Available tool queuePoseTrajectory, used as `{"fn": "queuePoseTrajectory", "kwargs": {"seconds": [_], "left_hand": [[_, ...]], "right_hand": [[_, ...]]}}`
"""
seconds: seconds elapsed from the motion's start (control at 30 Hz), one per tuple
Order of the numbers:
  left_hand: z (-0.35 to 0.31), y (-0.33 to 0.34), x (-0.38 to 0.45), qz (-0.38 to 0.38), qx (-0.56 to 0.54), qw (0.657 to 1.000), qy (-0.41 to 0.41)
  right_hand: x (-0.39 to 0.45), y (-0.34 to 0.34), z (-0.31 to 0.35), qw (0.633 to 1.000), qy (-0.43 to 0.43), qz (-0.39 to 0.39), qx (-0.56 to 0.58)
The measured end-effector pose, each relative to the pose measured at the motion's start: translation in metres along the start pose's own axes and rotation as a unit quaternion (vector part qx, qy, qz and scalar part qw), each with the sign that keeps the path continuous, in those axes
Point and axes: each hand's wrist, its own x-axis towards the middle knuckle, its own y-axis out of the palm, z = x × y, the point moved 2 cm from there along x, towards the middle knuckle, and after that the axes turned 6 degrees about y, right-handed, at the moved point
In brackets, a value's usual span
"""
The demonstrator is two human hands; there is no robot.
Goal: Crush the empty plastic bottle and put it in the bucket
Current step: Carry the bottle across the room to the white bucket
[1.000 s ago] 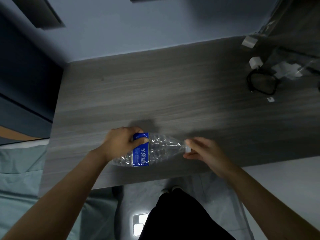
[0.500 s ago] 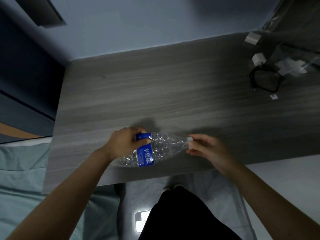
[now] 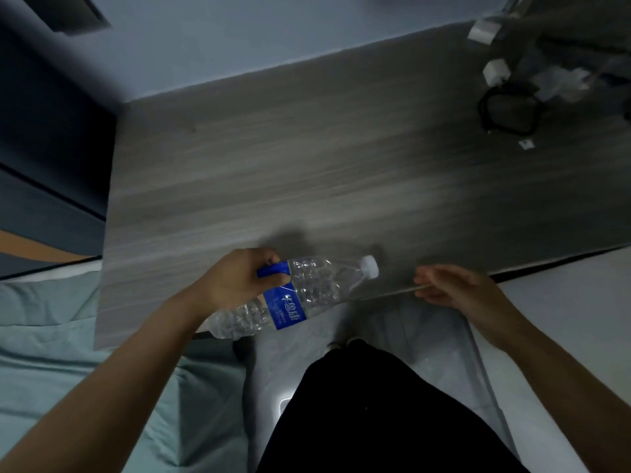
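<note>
A clear, crumpled plastic bottle (image 3: pixel 309 288) with a blue label and a white cap lies slanted over the front edge of the grey wooden table (image 3: pixel 307 158), cap pointing right. My left hand (image 3: pixel 239 278) grips it around the middle at the label. To the right of the cap, my right hand (image 3: pixel 454 285) hovers apart from the bottle with fingers loosely spread and nothing in it. No bucket is in view.
At the table's far right lie a coiled black cable (image 3: pixel 505 107), a white plug (image 3: pixel 495 71) and some white bits. A pale green bed cover (image 3: pixel 51 336) lies to the left. Light floor and my dark trousers (image 3: pixel 375 421) are below.
My right hand has let go of the bottle's cap and moved off to the right. My left hand has drawn the bottle nearer, its base now past the table's front edge.
</note>
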Motion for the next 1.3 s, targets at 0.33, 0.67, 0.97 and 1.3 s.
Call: {"fn": "queuePoseTrajectory", "kwargs": {"seconds": [0.33,0.67,0.97,1.3], "left_hand": [[-0.007,0.057,-0.023,0.034,0.135,0.990,0.025],[0.040,0.096,-0.031,0.098,0.216,0.970,0.057],[0.070,0.127,-0.049,0.151,0.303,0.935,0.101],[0.021,0.202,-0.061,0.239,0.362,0.881,0.190]], "right_hand": [[-0.036,-0.038,-0.115,0.991,0.101,-0.090,0.000],[-0.107,0.017,-0.218,0.956,0.179,-0.221,0.070],[-0.211,0.083,-0.303,0.893,0.232,-0.346,0.171],[-0.327,0.144,-0.408,0.778,0.289,-0.442,0.342]]}}
